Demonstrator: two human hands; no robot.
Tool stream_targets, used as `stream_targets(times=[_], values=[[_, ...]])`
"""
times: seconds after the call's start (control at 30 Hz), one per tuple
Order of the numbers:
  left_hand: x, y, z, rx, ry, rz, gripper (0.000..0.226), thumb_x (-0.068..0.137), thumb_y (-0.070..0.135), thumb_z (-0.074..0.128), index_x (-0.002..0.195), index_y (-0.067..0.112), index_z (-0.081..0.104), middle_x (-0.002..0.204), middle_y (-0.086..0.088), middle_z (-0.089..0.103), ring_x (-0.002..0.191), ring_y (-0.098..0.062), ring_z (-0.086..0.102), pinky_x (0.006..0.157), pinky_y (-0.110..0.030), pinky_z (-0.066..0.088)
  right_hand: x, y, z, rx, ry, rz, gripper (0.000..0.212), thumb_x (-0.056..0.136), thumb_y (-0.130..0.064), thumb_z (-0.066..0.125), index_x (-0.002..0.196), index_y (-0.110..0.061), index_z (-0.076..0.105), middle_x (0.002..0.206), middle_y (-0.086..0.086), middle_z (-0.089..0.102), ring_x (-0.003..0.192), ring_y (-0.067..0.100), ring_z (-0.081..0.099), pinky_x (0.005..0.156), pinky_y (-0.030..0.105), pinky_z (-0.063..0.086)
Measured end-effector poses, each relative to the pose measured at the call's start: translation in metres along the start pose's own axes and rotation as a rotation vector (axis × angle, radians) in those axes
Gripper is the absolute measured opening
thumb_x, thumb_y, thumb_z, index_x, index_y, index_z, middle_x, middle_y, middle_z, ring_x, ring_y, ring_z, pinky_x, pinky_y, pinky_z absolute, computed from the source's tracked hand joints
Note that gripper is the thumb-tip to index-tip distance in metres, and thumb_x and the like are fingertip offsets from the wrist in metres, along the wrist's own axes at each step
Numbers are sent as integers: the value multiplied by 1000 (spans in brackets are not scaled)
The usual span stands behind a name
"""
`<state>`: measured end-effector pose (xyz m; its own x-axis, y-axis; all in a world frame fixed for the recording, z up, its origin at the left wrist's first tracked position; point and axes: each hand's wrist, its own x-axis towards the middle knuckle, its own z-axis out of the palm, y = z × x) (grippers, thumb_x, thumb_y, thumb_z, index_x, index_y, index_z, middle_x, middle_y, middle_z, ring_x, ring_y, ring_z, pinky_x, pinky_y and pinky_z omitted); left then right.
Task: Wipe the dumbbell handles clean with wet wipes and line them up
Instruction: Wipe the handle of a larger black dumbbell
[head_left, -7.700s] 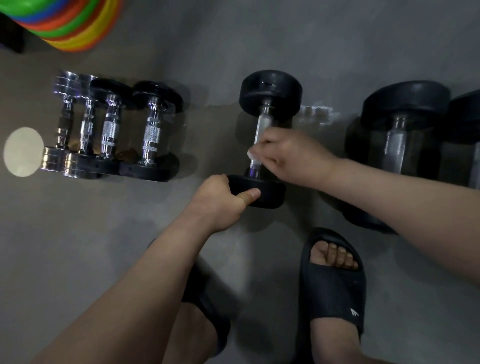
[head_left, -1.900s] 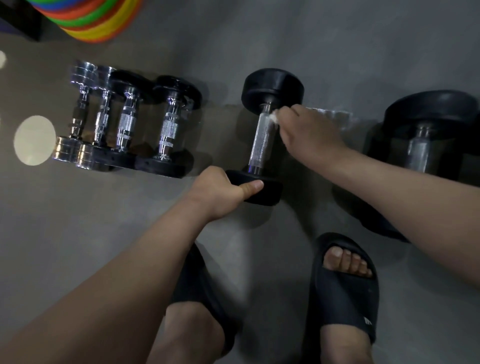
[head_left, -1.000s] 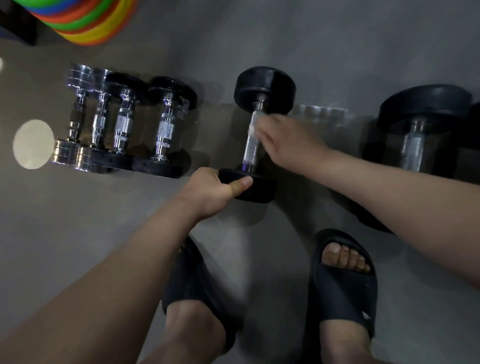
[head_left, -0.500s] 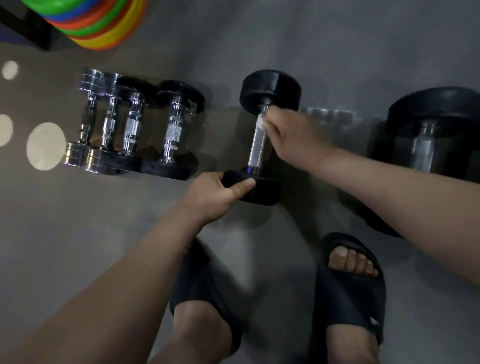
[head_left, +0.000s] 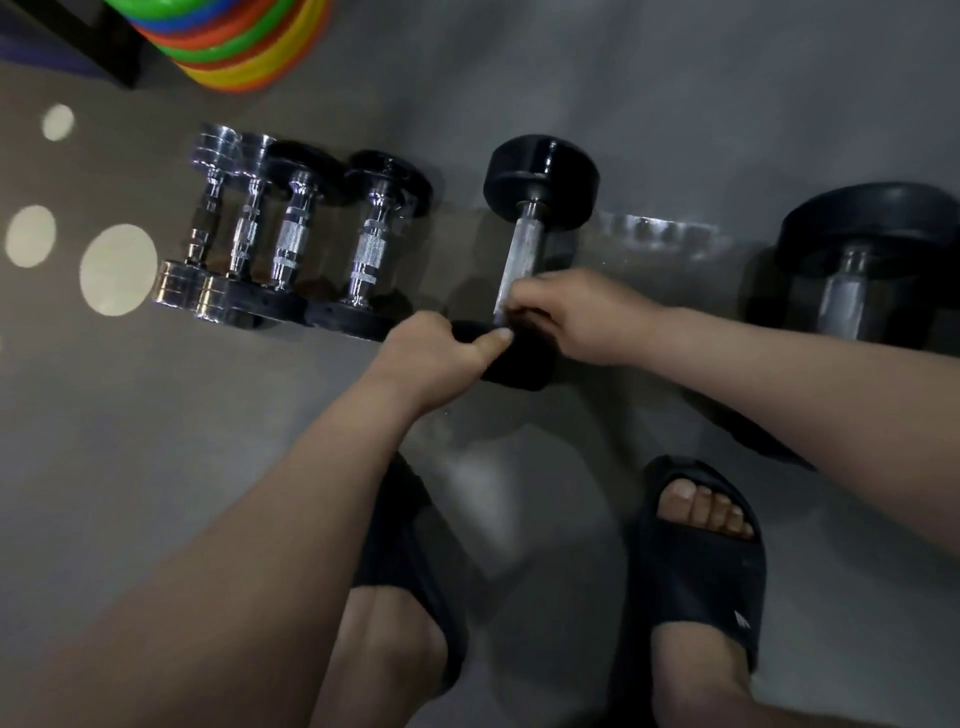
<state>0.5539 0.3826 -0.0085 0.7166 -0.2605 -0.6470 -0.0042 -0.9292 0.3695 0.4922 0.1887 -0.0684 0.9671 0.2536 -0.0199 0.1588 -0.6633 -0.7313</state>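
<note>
- Clamps the left grip (head_left: 431, 358) on the near head of the black dumbbell (head_left: 540, 179): fingers curled over the head's top edge, thumb stretched along its face toward the bar.
- Curls the right grip (head_left: 587, 317) round the near end of the handle (head_left: 522, 249), just above that same head, with fingertips (head_left: 519, 304) wrapped to the bar's left side, close to the left thumb.
- Cannot make out the wet wipe under those fingers: too dark and too covered to tell.
- Has the dumbbell lying on the grey floor (head_left: 156, 441), handle pointing away from the person, far head free of both hands, upper stretch of the bar bare and shiny.
- Has, to the left, a row of small dumbbells (head_left: 293, 234) packed side by side, handles parallel to the held one: two chrome-headed at the far left, then two black-headed.
- Puts the left grip right beside the near head of the last one in that row; touching or not, cannot tell.
- Has, to the right, a larger black dumbbell (head_left: 852, 260), well apart from the held one, its near end hidden behind the right forearm.
- Stands in black slides (head_left: 701, 561), one foot below each hand.
- Shows a stack of coloured discs (head_left: 234, 47) at the top left and pale round light spots (head_left: 117, 270) on the floor left of the row.
</note>
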Motion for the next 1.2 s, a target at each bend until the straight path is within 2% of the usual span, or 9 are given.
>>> stream_targets(times=[0.13, 0.23, 0.37, 0.5, 0.7, 0.87, 0.97, 1.1, 1.2], values=[[-8, 15, -2, 95, -35, 22, 58, 74, 64, 76, 61, 11, 59, 53, 0, 54, 52, -16, 56, 40, -18, 33, 13, 9, -6, -112, 91, 59, 11, 96, -21, 57, 97, -15, 65, 93, 5, 70, 88, 28, 64, 73, 41, 51], [-9, 18, -6, 104, -41, 2, 55, 74, 61, 78, 74, 8, 64, 68, -5, 63, 68, -22, 64, 51, -23, 41, 13, 5, -3, -44, 216, 194, 10, 96, -23, 62, 99, -15, 68, 97, 7, 70, 90, 28, 65, 75, 35, 50], [-2, 17, -8, 113, -62, -20, 60, 74, 61, 78, 101, 8, 71, 98, -11, 71, 93, -27, 67, 75, -31, 52, 11, -7, 4, 33, 96, 130, 11, 95, -22, 67, 95, -13, 73, 98, -1, 73, 91, 14, 66, 75, 21, 46], [3, 16, -8, 141, -66, -7, 60, 77, 59, 76, 104, 7, 68, 101, -11, 69, 95, -29, 65, 73, -29, 46, 21, 1, -3, -57, 158, 86, 21, 98, -32, 62, 91, -14, 69, 83, -8, 55, 76, 7, 51, 71, 31, 45], [3, 11, -6, 88, -53, -15, 51, 78, 58, 76, 94, 11, 61, 97, -8, 65, 86, -26, 59, 69, -28, 42, 41, 5, 14, -127, 406, 276, 25, 99, -32, 52, 96, -11, 64, 90, 7, 61, 78, 27, 60, 68, 44, 51], [7, 10, 1, 86, -47, -12, 54, 75, 60, 77, 90, 10, 60, 96, -14, 68, 84, -29, 66, 67, -28, 45, 33, 12, 17, -158, 457, 258, 23, 101, -23, 49, 101, -6, 65, 87, 15, 60, 75, 34, 58, 63, 41, 46], [7, 10, 3, 83, -38, -23, 59, 73, 63, 75, 93, 8, 63, 98, -18, 69, 87, -33, 68, 70, -31, 50, 47, 20, 11, -173, 529, 357, 20, 101, -19, 49, 93, -6, 62, 83, 16, 59, 73, 37, 57, 60, 34, 33], [5, 9, -2, 86, -41, -12, 52, 78, 59, 75, 85, 10, 58, 99, -15, 67, 93, -30, 64, 63, -27, 39, 42, 14, 15, -185, 485, 286, 19, 102, -23, 47, 96, -10, 60, 88, 15, 63, 74, 38, 60, 59, 39, 43], [5, 8, -3, 68, -34, -14, 52, 79, 57, 75, 89, 9, 61, 98, -13, 66, 90, -28, 63, 65, -27, 40, 42, 14, 7, -204, 425, 264, 20, 102, -27, 46, 94, -12, 55, 84, 11, 60, 70, 39, 59, 57, 43, 46]])
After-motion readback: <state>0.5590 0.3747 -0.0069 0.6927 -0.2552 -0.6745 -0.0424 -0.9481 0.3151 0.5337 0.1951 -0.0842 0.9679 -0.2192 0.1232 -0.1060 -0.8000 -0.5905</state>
